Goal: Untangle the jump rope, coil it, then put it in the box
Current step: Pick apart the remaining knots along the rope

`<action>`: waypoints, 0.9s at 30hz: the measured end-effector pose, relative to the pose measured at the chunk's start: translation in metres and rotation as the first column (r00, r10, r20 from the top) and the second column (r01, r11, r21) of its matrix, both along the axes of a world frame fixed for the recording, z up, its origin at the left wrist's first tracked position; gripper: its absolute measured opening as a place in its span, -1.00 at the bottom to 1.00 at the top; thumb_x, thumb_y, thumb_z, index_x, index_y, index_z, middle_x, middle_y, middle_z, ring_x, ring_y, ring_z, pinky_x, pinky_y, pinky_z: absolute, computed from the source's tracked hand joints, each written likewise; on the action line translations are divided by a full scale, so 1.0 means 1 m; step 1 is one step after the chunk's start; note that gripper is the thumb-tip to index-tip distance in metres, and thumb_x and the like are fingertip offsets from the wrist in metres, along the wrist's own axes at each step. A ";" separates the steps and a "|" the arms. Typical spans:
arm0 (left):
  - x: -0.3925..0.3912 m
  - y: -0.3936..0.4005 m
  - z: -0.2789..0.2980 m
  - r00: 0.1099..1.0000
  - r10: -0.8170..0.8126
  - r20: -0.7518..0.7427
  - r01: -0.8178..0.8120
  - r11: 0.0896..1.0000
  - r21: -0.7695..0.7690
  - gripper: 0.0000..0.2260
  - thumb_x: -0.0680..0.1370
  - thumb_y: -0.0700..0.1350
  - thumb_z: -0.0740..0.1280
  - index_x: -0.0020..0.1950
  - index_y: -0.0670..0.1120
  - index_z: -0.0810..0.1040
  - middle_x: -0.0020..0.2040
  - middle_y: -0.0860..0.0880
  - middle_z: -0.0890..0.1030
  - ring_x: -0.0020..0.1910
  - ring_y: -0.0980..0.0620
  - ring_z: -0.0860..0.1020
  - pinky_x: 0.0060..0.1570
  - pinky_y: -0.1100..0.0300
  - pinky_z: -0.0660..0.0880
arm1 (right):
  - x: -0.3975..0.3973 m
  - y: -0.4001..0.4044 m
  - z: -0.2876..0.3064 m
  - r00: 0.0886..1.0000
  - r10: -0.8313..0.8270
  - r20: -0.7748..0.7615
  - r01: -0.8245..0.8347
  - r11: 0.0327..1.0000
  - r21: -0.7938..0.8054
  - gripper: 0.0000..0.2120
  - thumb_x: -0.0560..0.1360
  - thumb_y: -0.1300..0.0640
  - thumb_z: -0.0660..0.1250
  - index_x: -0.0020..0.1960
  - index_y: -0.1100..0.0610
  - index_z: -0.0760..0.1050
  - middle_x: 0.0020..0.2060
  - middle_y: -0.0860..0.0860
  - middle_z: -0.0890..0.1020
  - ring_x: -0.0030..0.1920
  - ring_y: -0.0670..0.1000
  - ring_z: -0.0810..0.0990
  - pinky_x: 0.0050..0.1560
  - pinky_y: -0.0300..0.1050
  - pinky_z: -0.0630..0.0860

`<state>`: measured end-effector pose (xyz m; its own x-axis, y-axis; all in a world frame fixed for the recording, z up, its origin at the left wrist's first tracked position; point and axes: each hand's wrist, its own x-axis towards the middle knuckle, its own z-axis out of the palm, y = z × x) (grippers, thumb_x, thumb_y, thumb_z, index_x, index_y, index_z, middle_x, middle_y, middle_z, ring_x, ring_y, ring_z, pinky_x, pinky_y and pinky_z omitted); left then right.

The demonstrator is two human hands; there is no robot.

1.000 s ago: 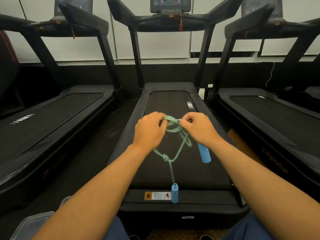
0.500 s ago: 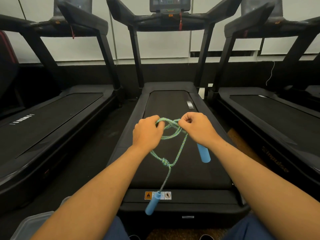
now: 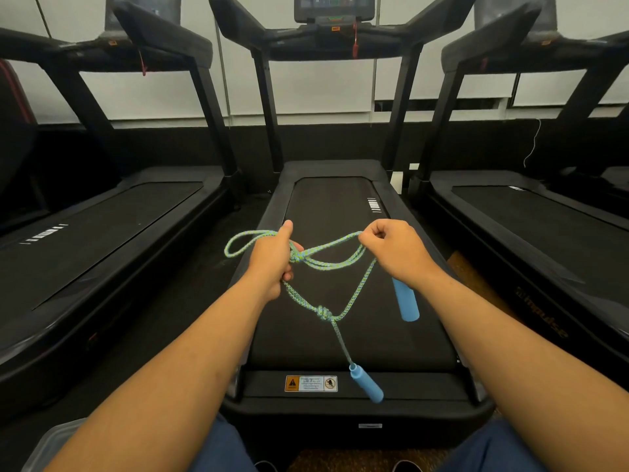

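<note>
**Soft indoor light, dark machines, wide-angle bend**

The room is evenly and moderately lit, and the pale wall (image 3: 316, 86) at the back is the brightest area. The black treadmills (image 3: 340, 267) soak up light, so detail sinks into shadow between them. A faint sheen lies on the left treadmill's deck (image 3: 102, 233). Both forearms are evenly lit, without hard shadows. The picture is sharp at the centre; straight frames bow outward toward the edges, and the bottom left corner looks soft.
</note>
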<state>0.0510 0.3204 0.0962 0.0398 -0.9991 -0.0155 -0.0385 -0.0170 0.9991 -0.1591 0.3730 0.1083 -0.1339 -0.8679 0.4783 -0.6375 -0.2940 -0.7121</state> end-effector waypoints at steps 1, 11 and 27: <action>0.000 0.000 0.000 0.999 -0.034 0.008 0.034 0.999 0.010 -0.50 0.62 0.24 0.22 -0.20 -0.18 0.57 -0.34 -0.10 0.44 -0.56 0.07 0.28 -0.56 0.23 0.24 | 0.000 0.000 0.000 1.000 -0.008 0.017 0.008 1.000 0.000 -0.71 0.54 0.15 0.34 -0.33 0.20 0.40 -0.46 -0.04 0.43 -0.49 -0.15 0.33 -0.47 -0.38 0.31; 0.001 0.012 0.004 0.926 -0.315 0.209 0.305 0.949 0.080 -0.50 0.52 0.30 0.36 -0.04 -0.17 0.59 -0.28 -0.12 0.58 -0.50 0.07 0.35 -0.46 0.21 0.34 | -0.007 -0.006 0.002 0.955 -0.036 0.294 0.007 0.995 0.098 -0.85 0.58 0.14 0.25 -0.14 0.15 0.48 -0.35 -0.04 0.69 -0.51 -0.08 0.34 -0.55 -0.20 0.30; -0.006 0.010 0.006 0.921 -0.346 -0.180 0.280 0.908 -0.313 -0.88 0.62 -0.26 0.33 0.00 -0.28 0.63 -0.23 -0.11 0.63 -0.42 0.13 0.41 -0.31 0.26 0.43 | -0.005 -0.008 -0.007 0.997 -0.078 0.028 0.079 0.996 -0.045 -0.79 0.51 -0.03 0.47 0.13 -0.04 0.65 -0.01 -0.10 0.67 0.05 -0.12 0.59 0.04 -0.24 0.41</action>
